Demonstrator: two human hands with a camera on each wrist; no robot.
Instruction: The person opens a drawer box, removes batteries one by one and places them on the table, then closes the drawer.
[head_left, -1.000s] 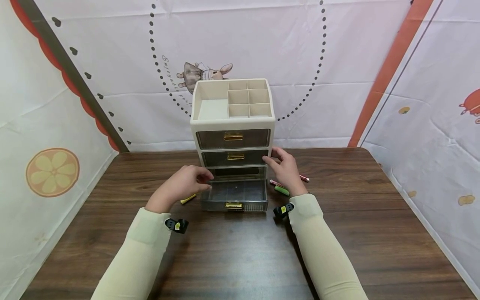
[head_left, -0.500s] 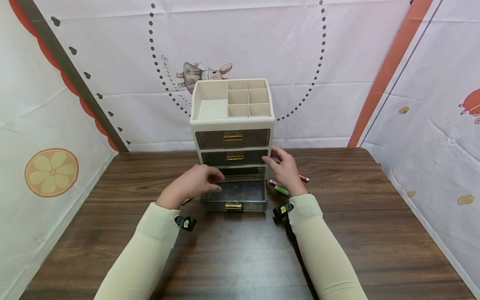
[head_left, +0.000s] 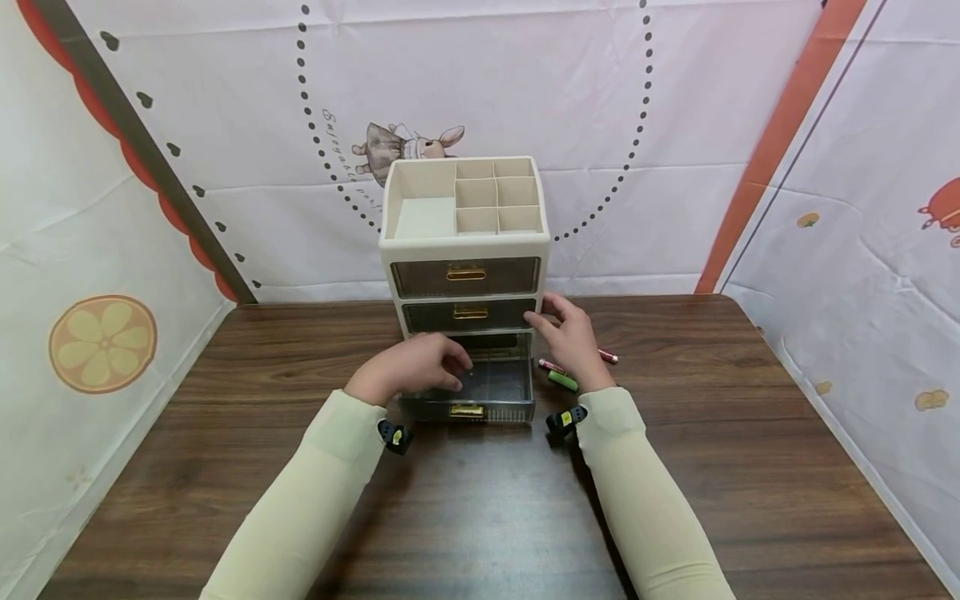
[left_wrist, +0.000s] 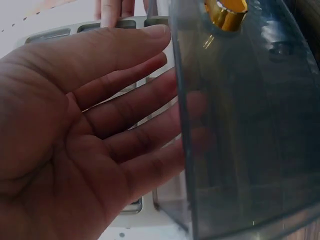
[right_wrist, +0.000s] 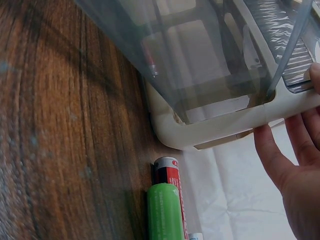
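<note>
A cream desktop organizer [head_left: 465, 245] with smoky clear drawers and gold handles stands on the table. Its bottom drawer [head_left: 431, 411] is pulled out. Over that drawer's left part is my left hand [head_left: 412, 367], fingers loosely bent and holding nothing. The left wrist view shows the palm [left_wrist: 85, 145], with some fingertips seen through the drawer front [left_wrist: 250, 130]. My right hand [head_left: 567, 340] grips the organizer's right edge beside the second drawer [head_left: 435, 317]. Its thumb is at the front and its fingers lie along the side, as the right wrist view shows [right_wrist: 305, 185].
Right of the organizer lie a green cylinder [head_left: 562, 381], a red-and-white stick [head_left: 552, 366] and another red stick [head_left: 608, 357], their kind uncertain. A printed cloth [head_left: 600, 100] hangs behind the wooden table [head_left: 480, 508]. The organizer's top has several compartments [head_left: 426, 218].
My left hand has moved right, from the drawer's left edge to over its inside. A yellow object left of the drawer is now hidden by that arm. My right hand has stayed put.
</note>
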